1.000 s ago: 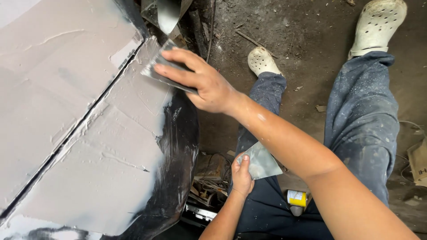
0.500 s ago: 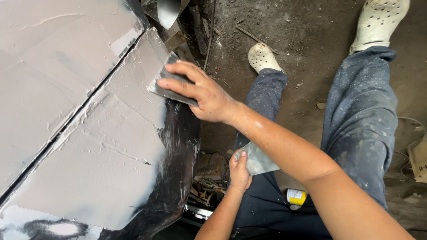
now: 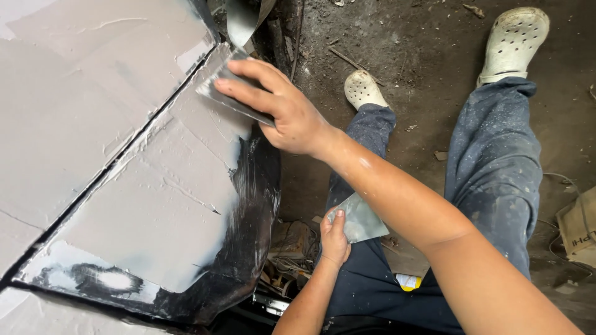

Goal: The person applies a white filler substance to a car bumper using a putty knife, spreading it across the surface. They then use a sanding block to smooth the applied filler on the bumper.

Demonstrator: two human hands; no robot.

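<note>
Since the earlier frame the right hand (image 3: 292, 115) has slid its metal spreader (image 3: 226, 93) up the panel toward 12 o'clock. Grey filler coats the black car panel (image 3: 143, 186); dirt floor (image 3: 422, 56) beyond. Spreader pressed flat under the right fingers, near the panel seam. Left hand (image 3: 335, 239) at 6 o'clock pinches a second metal blade (image 3: 363, 220) over the lap. White clogs (image 3: 363, 89) at 1 o'clock.

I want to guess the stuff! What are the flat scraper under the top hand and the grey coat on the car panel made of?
The scraper under the right hand looks like thin sheet metal: flat, grey, dully shiny. The grey coat looks like body filler paste, matte with ridges and smear lines. The black panel edge looks like glossy painted metal, though that is uncertain.
</note>
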